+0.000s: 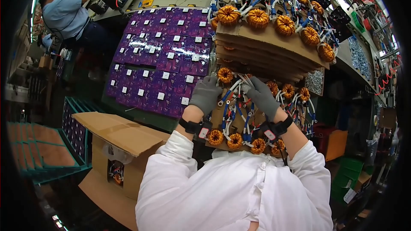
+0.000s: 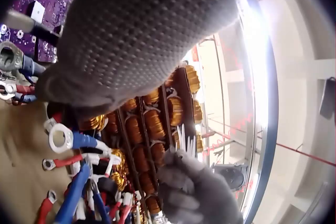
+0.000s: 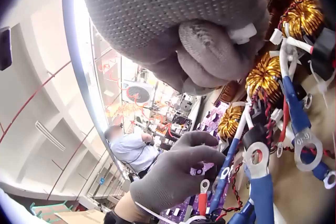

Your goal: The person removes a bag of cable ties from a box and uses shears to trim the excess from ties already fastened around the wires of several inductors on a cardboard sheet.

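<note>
My gloved right hand (image 1: pixel 264 97) grips a bundle of thin white cable ties (image 1: pixel 245 81), whose tips stick up past the fingers in the left wrist view. Close to the copper-wound coil (image 1: pixel 224 75) at the upper left of the cardboard sheet (image 1: pixel 217 115) is my gloved left hand (image 1: pixel 206 95). Its fingers are loosely bent, with a gap between thumb and fingers in the right wrist view. Blue-sleeved leads with ring terminals (image 3: pixel 257 161) spread between the hands, along with thinner red ones (image 2: pixel 63 162). More coils (image 1: pixel 235 140) line the sheet's near edge.
Stacked cardboard layers with coils (image 1: pixel 258 18) rise beyond my hands. Purple circuit boards (image 1: pixel 160 75) cover the left side. An open carton (image 1: pixel 115 134) stands at my lower left, with green-edged racks (image 1: pixel 77 139) beyond it. Another person (image 1: pixel 64 13) sits far left.
</note>
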`<state>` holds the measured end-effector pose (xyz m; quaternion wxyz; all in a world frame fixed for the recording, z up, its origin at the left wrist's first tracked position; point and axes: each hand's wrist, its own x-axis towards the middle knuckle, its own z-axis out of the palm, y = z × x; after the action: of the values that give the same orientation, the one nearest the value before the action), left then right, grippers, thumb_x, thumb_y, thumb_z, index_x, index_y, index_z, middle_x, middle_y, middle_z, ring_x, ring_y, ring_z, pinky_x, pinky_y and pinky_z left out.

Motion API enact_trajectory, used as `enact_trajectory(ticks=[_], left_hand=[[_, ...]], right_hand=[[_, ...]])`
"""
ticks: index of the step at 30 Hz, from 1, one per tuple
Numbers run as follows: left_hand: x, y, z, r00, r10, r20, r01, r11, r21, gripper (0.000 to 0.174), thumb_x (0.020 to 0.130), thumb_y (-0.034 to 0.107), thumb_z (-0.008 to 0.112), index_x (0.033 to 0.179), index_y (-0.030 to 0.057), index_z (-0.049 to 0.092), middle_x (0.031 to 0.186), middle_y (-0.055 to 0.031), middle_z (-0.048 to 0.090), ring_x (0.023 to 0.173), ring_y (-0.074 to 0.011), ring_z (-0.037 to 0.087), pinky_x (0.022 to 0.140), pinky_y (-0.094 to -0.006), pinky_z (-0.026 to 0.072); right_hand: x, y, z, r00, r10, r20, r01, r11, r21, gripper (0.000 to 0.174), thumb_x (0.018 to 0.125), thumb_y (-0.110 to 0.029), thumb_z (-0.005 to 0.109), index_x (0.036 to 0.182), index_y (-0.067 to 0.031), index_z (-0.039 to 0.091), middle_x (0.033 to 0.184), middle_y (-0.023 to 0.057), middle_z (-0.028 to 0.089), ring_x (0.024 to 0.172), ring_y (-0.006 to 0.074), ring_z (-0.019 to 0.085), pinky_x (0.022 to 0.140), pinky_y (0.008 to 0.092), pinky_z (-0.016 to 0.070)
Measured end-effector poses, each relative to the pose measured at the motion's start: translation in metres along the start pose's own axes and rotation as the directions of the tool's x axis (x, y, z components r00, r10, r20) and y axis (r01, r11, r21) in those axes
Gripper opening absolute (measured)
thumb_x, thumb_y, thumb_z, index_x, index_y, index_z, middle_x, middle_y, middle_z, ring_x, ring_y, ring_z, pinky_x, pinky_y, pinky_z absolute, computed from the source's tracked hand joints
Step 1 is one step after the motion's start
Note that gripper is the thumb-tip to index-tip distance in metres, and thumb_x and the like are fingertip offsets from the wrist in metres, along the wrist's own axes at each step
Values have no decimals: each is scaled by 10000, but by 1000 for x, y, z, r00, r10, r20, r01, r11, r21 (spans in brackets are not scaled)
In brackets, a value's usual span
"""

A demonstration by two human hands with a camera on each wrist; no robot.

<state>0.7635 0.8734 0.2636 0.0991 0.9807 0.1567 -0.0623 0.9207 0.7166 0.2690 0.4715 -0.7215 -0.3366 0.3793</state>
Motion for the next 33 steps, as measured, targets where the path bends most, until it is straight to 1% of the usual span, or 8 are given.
enact_trajectory(ticks=[7,10,12,16,21,24,28,33], left_hand=[[5,-25,19,996,34,-80,-73,820,-567,233,740,6,631,942,104,694,1122,-67,600,1020,-291,575,854,-361,487],[11,-25,18,988,119,-99,-153,850,-505,239,741,0,639,954,97,689,1041,-96,619,968,-282,597,823,-346,499],[11,-20,15,988,122,-95,-153,868,-472,222,745,10,637,946,90,687,1021,-92,620,959,-281,595,817,-353,496],[14,-21,13,991,122,-59,-135,923,-360,183,760,45,631,936,68,676,983,-89,620,904,-294,592,795,-372,487],[27,-24,26,983,60,-174,-144,843,-518,298,778,57,622,1076,47,627,989,-107,630,924,-284,599,815,-362,486],[36,-21,34,985,-172,-22,51,408,-912,486,793,16,594,1267,-11,491,1151,-126,595,1005,-176,588,876,-308,475],[32,-25,20,995,-22,100,98,-61,-993,469,763,-2,610,1226,-17,540,1164,-120,599,1053,-209,579,909,-324,466],[27,-20,23,985,-106,140,132,-74,-988,462,773,33,654,1221,-22,554,1126,-115,612,996,-184,602,861,-292,488]], right_hand=[[-3,-12,-8,954,278,111,-298,910,287,217,892,-191,598,1004,-6,616,804,-3,593,713,85,510,639,258,422],[11,-5,3,992,111,56,-118,982,150,219,900,-209,578,1052,-59,625,824,30,634,739,159,593,670,303,461],[19,-10,15,945,-323,55,319,871,-372,233,911,-257,539,1085,-123,620,883,89,661,830,273,638,730,379,483],[21,-9,19,962,59,267,123,779,-615,275,927,-305,483,1132,-149,580,954,126,649,895,321,619,776,422,472],[20,7,17,970,24,242,109,848,-519,282,918,-287,517,1140,-132,599,851,101,658,795,266,637,706,380,477],[13,1,9,980,195,31,-194,921,339,274,893,-195,580,1108,-36,638,742,0,594,654,67,520,553,241,411],[10,-8,0,994,108,-1,-103,952,287,302,887,-234,594,1085,-14,655,744,-21,556,666,59,464,574,247,377],[20,-15,1,989,138,53,-145,973,180,338,869,-282,600,1061,-9,653,762,11,573,690,84,474,601,261,386]])
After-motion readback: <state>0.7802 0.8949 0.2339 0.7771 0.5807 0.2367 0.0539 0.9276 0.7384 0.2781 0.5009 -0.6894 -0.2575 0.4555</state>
